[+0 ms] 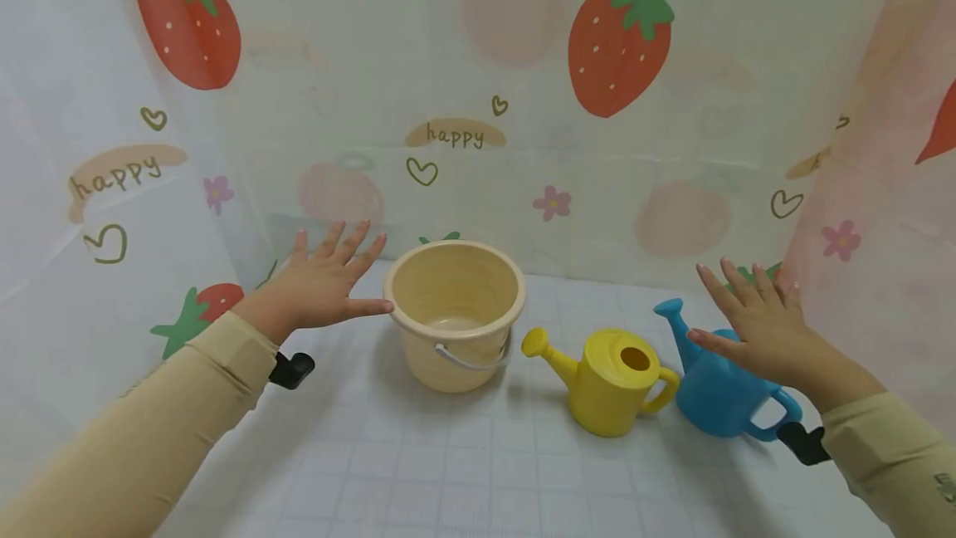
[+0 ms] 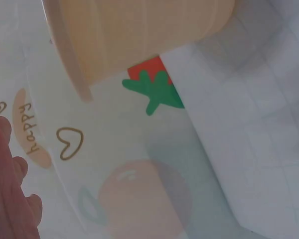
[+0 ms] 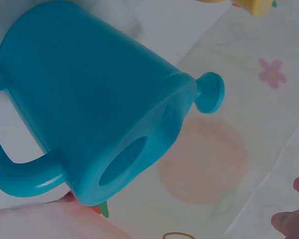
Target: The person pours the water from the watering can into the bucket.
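Beige fabric sleeves reach over the white gridded surface. A low sweep of the right hand could knock the blue plastic watering can near it into the yellow plastic watering can. That hand is spread wide, grasping nothing; so is the left hand, beside the round cream plastic bucket, its thumb perhaps touching the rim.

- Cream bucket: set upright on the worktop, handle lowered.
- Yellow can: stood between the others, spout turned left.
- Blue can: stood rightmost, spout turned left.
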`<action>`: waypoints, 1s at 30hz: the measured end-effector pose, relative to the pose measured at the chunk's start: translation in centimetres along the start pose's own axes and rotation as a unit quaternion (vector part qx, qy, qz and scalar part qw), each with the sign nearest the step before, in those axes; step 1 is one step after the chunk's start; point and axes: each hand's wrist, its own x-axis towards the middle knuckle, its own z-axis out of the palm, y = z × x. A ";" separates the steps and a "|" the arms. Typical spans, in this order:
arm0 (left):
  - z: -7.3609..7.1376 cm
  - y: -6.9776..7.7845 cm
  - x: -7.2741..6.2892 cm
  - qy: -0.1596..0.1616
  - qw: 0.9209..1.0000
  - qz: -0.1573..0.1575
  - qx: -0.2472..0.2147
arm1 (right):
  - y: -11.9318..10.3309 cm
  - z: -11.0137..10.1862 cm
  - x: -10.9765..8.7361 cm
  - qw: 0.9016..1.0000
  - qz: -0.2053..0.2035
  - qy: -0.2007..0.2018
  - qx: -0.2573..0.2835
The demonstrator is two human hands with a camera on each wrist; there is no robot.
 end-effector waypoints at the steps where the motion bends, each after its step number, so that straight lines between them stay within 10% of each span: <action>1: 0.1 0.1 0.1 0.002 1.000 0.001 0.000 | 0.0 0.0 0.0 1.000 0.000 0.000 0.000; 30: 2.4 1.7 2.1 -0.038 0.999 0.018 -0.034 | -0.1 1.5 0.1 1.000 -0.005 -0.002 0.013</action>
